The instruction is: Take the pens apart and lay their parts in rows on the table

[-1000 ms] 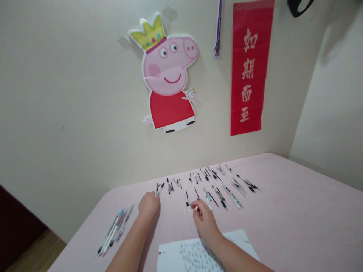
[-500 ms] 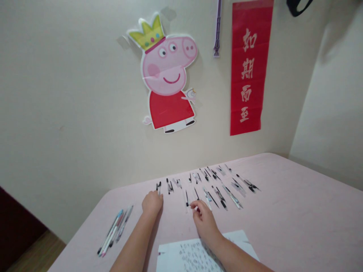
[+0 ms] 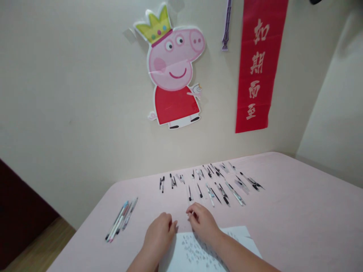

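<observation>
My left hand (image 3: 161,233) hovers by the left edge of a white sheet of paper (image 3: 241,231) with small dark marks. Its back faces me; the thumb stands off from the bent fingers, and no item shows in it. Over the sheet's far edge is my right hand (image 3: 203,222), its thumb and fingertips drawn together. Anything between those tips is too small or hidden to make out. Beyond both hands lie groups of taken-apart pens, including a black pen part group (image 3: 162,183) at the left and a clear barrel with a dark refill (image 3: 190,193).
A bundle of whole pens (image 3: 121,222) lies on the left of the pink-covered table (image 3: 297,215). More pen parts (image 3: 235,193) spread toward the right back. On the wall behind hang a cartoon pig cutout (image 3: 177,79) and a red banner (image 3: 259,75).
My left hand has drawn back from the black pen parts at the far left to beside the paper, leaving them on the table. My right hand stays near the paper. The view has shifted slightly.
</observation>
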`<control>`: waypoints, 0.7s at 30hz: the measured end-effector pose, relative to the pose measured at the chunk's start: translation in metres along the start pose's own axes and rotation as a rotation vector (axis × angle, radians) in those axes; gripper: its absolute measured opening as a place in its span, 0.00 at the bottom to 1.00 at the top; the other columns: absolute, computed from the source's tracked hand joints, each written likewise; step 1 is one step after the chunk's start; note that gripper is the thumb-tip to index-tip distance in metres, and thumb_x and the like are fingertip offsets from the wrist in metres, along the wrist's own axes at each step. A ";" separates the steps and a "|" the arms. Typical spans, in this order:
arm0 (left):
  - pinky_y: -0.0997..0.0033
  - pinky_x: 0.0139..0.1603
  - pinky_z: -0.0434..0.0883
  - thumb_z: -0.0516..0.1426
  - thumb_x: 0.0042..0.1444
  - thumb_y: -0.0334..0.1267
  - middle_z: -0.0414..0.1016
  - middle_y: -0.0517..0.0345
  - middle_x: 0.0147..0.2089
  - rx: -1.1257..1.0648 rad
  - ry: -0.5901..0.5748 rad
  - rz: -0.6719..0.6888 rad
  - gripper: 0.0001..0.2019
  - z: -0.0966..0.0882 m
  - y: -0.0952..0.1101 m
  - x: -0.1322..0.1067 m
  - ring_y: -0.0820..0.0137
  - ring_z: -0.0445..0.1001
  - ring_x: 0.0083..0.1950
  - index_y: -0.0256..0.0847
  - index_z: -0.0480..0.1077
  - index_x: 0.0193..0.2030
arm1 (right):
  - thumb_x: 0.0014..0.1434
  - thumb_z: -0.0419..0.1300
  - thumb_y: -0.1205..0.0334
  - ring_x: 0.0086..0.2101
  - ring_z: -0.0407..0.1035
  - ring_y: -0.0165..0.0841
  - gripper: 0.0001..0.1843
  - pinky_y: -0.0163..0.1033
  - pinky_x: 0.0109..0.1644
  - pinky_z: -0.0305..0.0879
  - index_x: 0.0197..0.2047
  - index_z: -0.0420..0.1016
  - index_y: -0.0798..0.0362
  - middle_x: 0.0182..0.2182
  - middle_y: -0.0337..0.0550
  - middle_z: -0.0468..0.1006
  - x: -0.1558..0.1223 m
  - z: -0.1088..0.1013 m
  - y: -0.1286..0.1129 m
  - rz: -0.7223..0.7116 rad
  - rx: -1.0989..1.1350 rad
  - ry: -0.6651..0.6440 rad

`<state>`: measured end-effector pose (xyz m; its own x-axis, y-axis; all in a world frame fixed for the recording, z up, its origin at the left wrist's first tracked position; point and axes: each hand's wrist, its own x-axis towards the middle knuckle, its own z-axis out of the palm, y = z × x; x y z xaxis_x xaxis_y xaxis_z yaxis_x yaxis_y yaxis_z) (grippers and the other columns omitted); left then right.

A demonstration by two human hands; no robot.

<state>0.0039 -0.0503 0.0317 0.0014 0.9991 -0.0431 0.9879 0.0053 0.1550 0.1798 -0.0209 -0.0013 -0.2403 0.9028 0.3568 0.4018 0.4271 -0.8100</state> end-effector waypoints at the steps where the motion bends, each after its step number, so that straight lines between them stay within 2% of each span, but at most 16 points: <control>1: 0.69 0.36 0.61 0.48 0.59 0.42 0.73 0.52 0.37 0.010 0.035 -0.019 0.11 0.000 -0.007 0.001 0.65 0.72 0.38 0.43 0.68 0.31 | 0.52 0.51 0.72 0.31 0.66 0.32 0.12 0.35 0.36 0.60 0.34 0.73 0.52 0.30 0.40 0.73 -0.001 0.000 -0.002 -0.004 -0.023 -0.016; 4: 0.68 0.40 0.62 0.46 0.59 0.38 0.73 0.51 0.39 0.068 0.212 -0.111 0.11 -0.004 -0.036 0.007 0.65 0.71 0.40 0.41 0.67 0.33 | 0.53 0.52 0.70 0.30 0.67 0.32 0.12 0.35 0.35 0.59 0.36 0.75 0.52 0.30 0.41 0.74 -0.004 0.000 -0.004 -0.006 -0.060 -0.055; 6: 0.66 0.44 0.62 0.46 0.59 0.36 0.72 0.49 0.39 0.134 0.287 -0.140 0.11 -0.007 -0.060 0.011 0.63 0.70 0.42 0.39 0.68 0.34 | 0.53 0.52 0.69 0.30 0.67 0.32 0.13 0.35 0.35 0.59 0.37 0.76 0.52 0.30 0.41 0.76 -0.005 0.000 -0.005 -0.006 -0.067 -0.078; 8: 0.64 0.50 0.60 0.47 0.58 0.35 0.72 0.48 0.41 0.220 0.363 -0.132 0.11 -0.010 -0.082 0.013 0.61 0.69 0.46 0.37 0.69 0.38 | 0.53 0.52 0.69 0.30 0.68 0.33 0.13 0.35 0.35 0.59 0.37 0.76 0.51 0.30 0.42 0.77 -0.007 0.000 -0.005 -0.017 -0.074 -0.102; 11: 0.63 0.52 0.60 0.47 0.57 0.35 0.72 0.45 0.45 0.309 0.455 -0.218 0.15 -0.013 -0.107 0.011 0.58 0.67 0.48 0.34 0.69 0.46 | 0.53 0.52 0.69 0.31 0.70 0.34 0.13 0.35 0.36 0.59 0.35 0.77 0.51 0.30 0.42 0.78 -0.008 0.001 -0.005 -0.047 -0.104 -0.144; 15: 0.63 0.54 0.59 0.49 0.56 0.38 0.72 0.46 0.45 0.335 0.485 -0.268 0.15 -0.014 -0.125 0.010 0.58 0.66 0.49 0.34 0.70 0.45 | 0.54 0.52 0.68 0.32 0.70 0.34 0.13 0.35 0.36 0.59 0.33 0.77 0.50 0.31 0.42 0.79 -0.008 0.003 -0.003 -0.062 -0.141 -0.174; 21: 0.63 0.54 0.60 0.50 0.55 0.41 0.73 0.45 0.44 0.339 0.475 -0.300 0.16 -0.009 -0.133 0.011 0.57 0.66 0.49 0.33 0.71 0.43 | 0.54 0.52 0.68 0.32 0.70 0.34 0.12 0.35 0.36 0.58 0.33 0.78 0.50 0.30 0.41 0.78 -0.008 0.004 -0.002 -0.055 -0.105 -0.169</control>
<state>-0.1288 -0.0394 0.0192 -0.2733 0.8672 0.4163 0.9291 0.3501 -0.1194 0.1773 -0.0289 -0.0042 -0.4053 0.8604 0.3088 0.4716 0.4862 -0.7356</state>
